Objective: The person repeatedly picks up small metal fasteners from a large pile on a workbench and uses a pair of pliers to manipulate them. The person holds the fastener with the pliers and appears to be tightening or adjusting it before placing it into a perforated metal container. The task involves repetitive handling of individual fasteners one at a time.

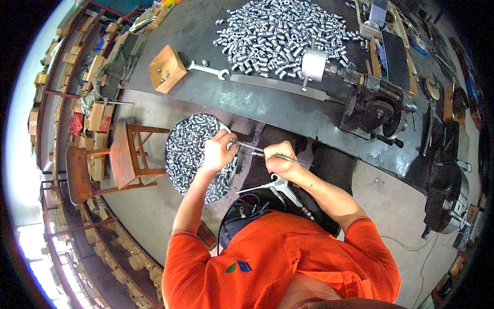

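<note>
My right hand (280, 157) is closed around a slender metal rod-like tool (248, 147), whose exact kind I cannot make out. The tool slants across in front of me, and its left end meets the fingertips of my left hand (220, 150). Those fingers are pinched together, and whatever small thing they grip is hidden. Below my left hand is a round tub (235, 175) filled with short shiny metal sleeves (193, 149). A silver air blow gun (283, 189) lies near my lap, just below my right hand.
Ahead stands a dark metal workbench (242, 98) with a large heap of metal sleeves (278, 36). On it are an open-end wrench (208, 69), a wooden box (167, 69) and a geared machine (375, 103). A wooden chair (123, 157) stands left, before shelves (56, 129).
</note>
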{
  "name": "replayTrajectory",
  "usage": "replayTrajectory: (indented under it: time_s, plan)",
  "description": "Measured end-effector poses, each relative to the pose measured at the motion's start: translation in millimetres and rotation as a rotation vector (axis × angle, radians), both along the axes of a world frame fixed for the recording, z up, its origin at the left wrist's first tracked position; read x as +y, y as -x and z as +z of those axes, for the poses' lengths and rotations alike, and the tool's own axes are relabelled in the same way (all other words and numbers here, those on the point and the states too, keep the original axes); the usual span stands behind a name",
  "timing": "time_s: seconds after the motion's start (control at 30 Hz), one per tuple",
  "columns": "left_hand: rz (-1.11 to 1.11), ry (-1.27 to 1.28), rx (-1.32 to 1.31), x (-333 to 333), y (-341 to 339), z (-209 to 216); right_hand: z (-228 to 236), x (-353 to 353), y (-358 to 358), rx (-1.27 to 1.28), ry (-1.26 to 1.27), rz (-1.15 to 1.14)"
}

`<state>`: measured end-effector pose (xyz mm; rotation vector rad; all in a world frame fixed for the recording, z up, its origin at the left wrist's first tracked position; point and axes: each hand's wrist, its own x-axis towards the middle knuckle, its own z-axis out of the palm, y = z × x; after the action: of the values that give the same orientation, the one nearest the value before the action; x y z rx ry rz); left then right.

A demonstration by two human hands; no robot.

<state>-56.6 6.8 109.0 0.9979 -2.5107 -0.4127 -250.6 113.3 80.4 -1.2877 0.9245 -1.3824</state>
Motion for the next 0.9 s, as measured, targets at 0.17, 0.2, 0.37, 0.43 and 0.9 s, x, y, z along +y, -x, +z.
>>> replayTrajectory:
  time_s: [0.17, 0.2, 0.37, 0.43, 0.9]
  plan:
    - [-0.144, 0.066, -0.092, 16.3, 14.6, -5.6, 2.6, -2.4, 1.8, -0.003, -0.047, 0.109]
    - [-0.16, 0.055, -0.088, 19.3, 18.7, -7.5, -0.6, -3.4, 1.5, 0.103, 0.064, 0.072]
    - [-0.111, 0.075, -0.054, -4.9, 24.1, 16.1, 4.9, -1.0, 3.1, 0.395, 0.625, -0.161]
    - [-0.002, 0.073, -0.051, -31.9, 19.5, 22.9, 14.8, 1.0, 4.8, 0.408, 0.696, -0.253]
    - [-0.071, -0.536, 0.745, -126.4, 95.2, 113.4, -0.1, -5.0, 2.1, 0.295, 0.383, -0.247]
